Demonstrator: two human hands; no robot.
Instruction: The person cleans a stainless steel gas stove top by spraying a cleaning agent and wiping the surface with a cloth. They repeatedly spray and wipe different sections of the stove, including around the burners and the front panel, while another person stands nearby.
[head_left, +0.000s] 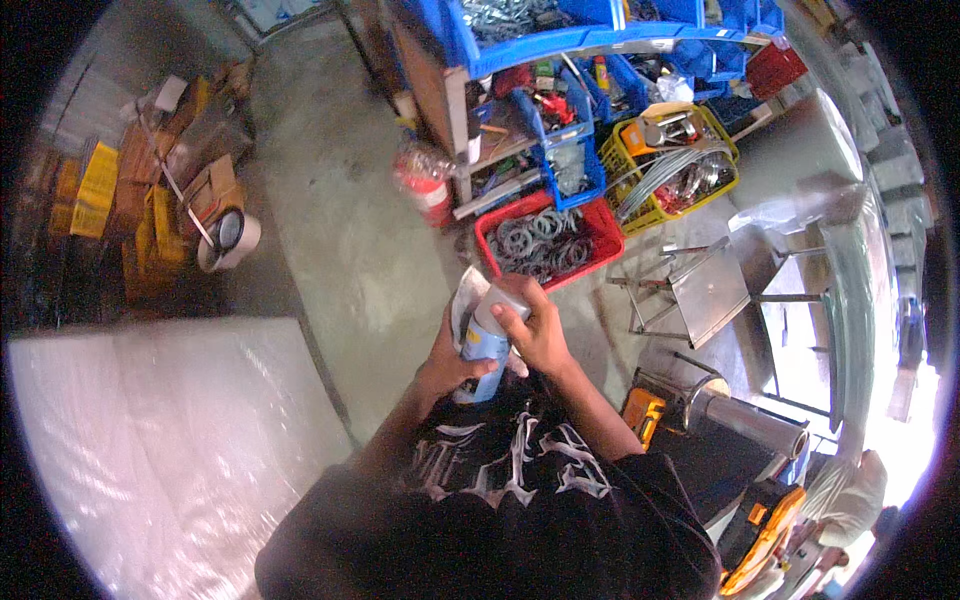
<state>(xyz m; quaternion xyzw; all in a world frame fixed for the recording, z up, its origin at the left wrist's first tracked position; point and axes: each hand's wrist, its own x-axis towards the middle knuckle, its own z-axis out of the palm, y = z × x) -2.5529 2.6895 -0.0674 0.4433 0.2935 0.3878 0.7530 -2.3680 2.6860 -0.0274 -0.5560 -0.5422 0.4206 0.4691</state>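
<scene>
In front of my chest I hold a blue aerosol can (484, 352) with a pale grey cap (496, 309), tilted with the cap end away from me. My left hand (446, 362) is wrapped round the can's body, its thumb across the front. A whitish, stained cloth (464, 298) sticks up between that hand and the can. My right hand (541, 333) is closed round the cap, thumb pressed on its near side. Whether the cap is loose cannot be made out. Just beyond my hands, a red bin (612, 240) on the floor holds grey metal rings (545, 240).
A shelf with blue bins (590, 42) of hardware stands ahead, a yellow basket (640, 215) below it. To the right are a metal frame stand (705, 295) and a film roll (760, 425). A plastic-wrapped block (170, 430) lies left; boxes (210, 190) sit farther left.
</scene>
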